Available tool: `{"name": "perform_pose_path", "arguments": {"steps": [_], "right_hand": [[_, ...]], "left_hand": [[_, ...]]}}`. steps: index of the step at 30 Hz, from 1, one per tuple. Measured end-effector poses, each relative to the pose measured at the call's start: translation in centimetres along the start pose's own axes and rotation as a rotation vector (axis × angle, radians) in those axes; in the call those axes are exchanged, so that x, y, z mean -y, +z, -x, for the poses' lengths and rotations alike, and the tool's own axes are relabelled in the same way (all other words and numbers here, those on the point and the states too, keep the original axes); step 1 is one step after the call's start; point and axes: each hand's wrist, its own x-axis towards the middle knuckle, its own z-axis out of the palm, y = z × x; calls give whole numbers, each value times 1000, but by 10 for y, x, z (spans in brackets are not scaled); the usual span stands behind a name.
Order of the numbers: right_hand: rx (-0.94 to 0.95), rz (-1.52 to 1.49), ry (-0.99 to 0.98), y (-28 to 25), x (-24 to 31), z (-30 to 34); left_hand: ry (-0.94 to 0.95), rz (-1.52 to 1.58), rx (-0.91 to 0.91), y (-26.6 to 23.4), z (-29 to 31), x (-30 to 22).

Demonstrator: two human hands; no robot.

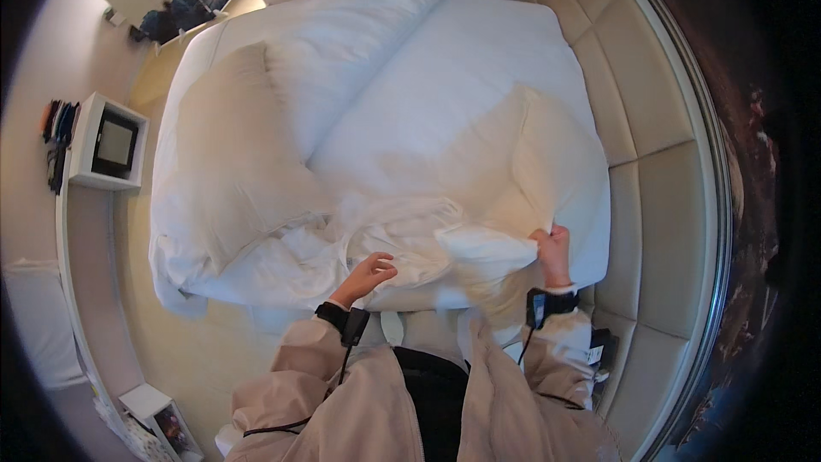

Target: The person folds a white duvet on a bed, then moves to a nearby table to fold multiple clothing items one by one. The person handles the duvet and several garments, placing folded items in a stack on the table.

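Observation:
A white pillow [564, 154] lies on the right side of the bed, against its padded headboard. My right hand [554, 252] is closed on the pillow's near corner, where bright white cloth [487, 246] bunches out to the left. My left hand [369, 278] hovers over the bed's near edge, fingers apart and slightly curled, with nothing in it. Beneath and beyond it is a crumpled white sheet [393, 227]. Whether the bunched cloth is part of the pillow's cover, I cannot tell.
A thick white duvet [235, 154] lies folded back across the left of the bed [453, 60]. The beige padded headboard [671, 205] borders the right. Along the left wall are a white box shelf [83, 150] and a low white cabinet [145, 398].

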Motion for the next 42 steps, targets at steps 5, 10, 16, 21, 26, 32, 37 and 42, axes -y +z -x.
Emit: {"name": "perform_pose_path", "arguments": {"steps": [5,10,16,21,26,32,37,42], "right_hand": [[323,-106,32,147,-14,75],[522,62,191,235,-88,110],[385,-115,344,239,-114,107],[-263,-171,154,154,-220,78],[-380,-44,650,77,-298,81],[72,-533,658,146,-285,64],[-176,-670,505,181,-248,49],[-458,-373,299,185,-216,20]], "left_hand": [[17,398,-12,-55,67,-15],[215,582,16,-120,121,20],[145,127,-165,-127,101,40],[325,-326,-334,-150,56,52],[318,-308,-662,-153,28,52],[252,-487,-753,-159,65,89],[254,-407,-947,-173,74,100],[202,-248,-1485,-222,91,84]]}}
